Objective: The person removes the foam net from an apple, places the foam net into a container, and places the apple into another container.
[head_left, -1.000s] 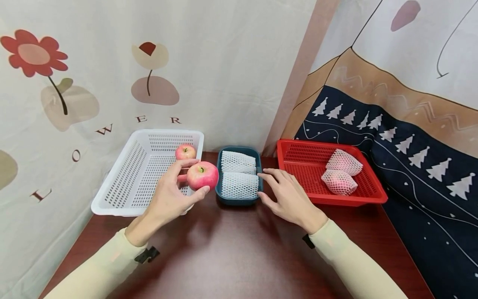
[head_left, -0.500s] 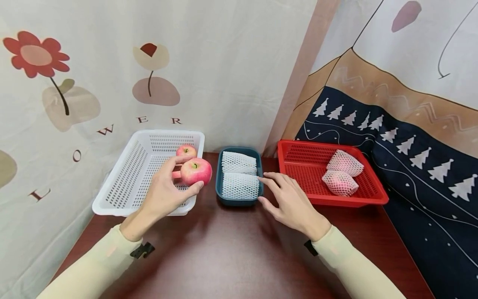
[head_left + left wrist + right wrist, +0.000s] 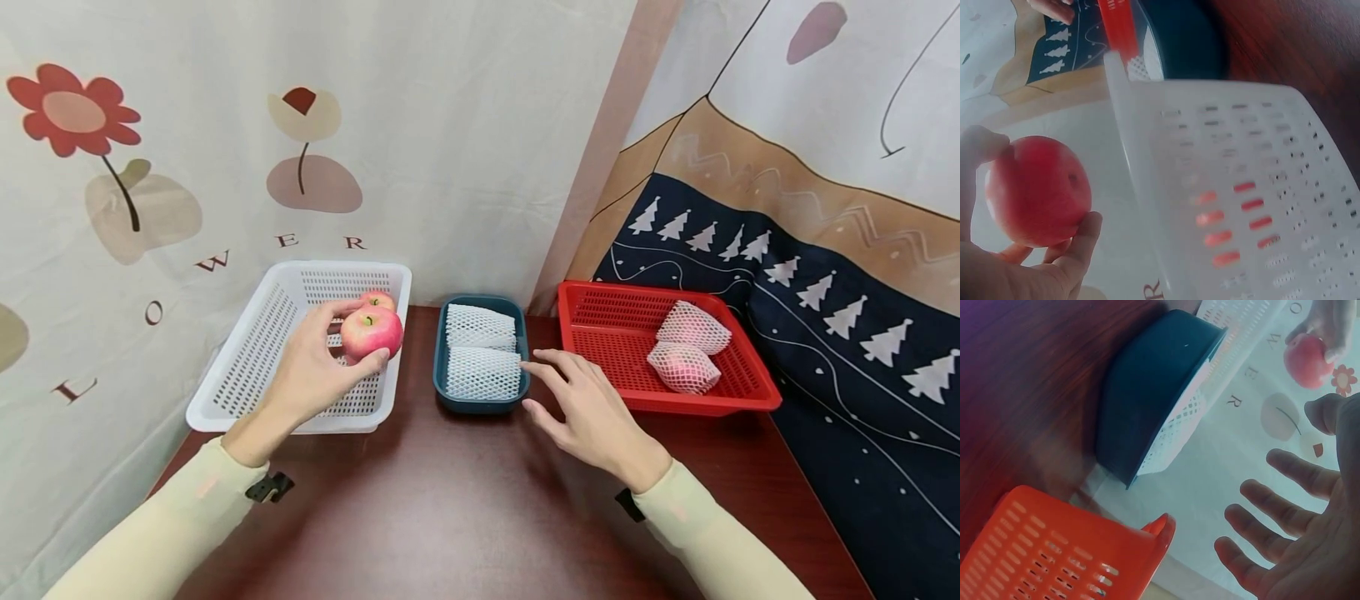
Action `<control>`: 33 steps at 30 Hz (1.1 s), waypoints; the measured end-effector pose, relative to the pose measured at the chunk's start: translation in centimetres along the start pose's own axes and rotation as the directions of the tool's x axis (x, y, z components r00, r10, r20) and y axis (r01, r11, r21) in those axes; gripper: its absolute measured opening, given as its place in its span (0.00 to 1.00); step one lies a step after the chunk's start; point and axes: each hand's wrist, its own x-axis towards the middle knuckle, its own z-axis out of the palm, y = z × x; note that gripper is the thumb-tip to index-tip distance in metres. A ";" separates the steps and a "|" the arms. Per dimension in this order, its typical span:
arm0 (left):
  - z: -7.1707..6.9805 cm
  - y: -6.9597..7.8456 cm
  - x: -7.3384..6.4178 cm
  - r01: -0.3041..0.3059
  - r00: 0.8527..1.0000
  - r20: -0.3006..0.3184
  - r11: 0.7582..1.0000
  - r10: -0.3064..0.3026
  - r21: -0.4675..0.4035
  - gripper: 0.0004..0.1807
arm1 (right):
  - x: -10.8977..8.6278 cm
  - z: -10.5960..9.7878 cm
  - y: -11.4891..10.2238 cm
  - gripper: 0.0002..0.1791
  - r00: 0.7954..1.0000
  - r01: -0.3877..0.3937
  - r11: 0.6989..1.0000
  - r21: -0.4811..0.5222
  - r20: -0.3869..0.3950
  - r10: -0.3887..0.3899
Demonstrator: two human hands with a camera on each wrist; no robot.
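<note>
A red apple [image 3: 371, 333] is gripped between the thumb and fingers of my left hand [image 3: 311, 358], above the right side of the white basket [image 3: 197, 408]. Partly behind it, a second apple [image 3: 378, 298] lies in that basket. In the left wrist view the held apple [image 3: 1041, 190] is well above the basket rim. My right hand [image 3: 592, 408] hovers with spread, relaxed fingers beside the dark blue bin [image 3: 480, 406], holding nothing. Two white foam net sleeves [image 3: 483, 373] lie in that bin. The right wrist view shows the right hand [image 3: 1300, 525] with its fingers apart.
To the right stands a red basket [image 3: 600, 342] with two net-wrapped apples [image 3: 682, 367] inside. All containers stand along the back of the brown table [image 3: 450, 500], against a printed curtain [image 3: 465, 167].
My left hand has moved left with the apple, from beside the blue bin to over the white basket. The right hand has drawn back slightly toward the lower right.
</note>
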 end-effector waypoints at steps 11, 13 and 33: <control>-1.3 -1.0 1.4 0.024 0.999 0.042 0.996 -0.027 0.080 0.43 | -0.5 -0.5 0.9 0.33 1.000 -0.016 1.000 -0.006 -0.024 0.016; -1.5 -1.3 1.7 0.031 0.998 0.050 0.996 -0.035 0.086 0.44 | -0.6 -0.6 1.0 0.33 0.999 -0.021 1.000 -0.004 -0.025 0.021; -3.6 -4.1 4.8 0.056 0.992 0.104 0.990 -0.070 0.130 0.45 | -1.3 -1.2 3.0 0.35 0.995 -0.058 0.998 0.002 -0.081 0.058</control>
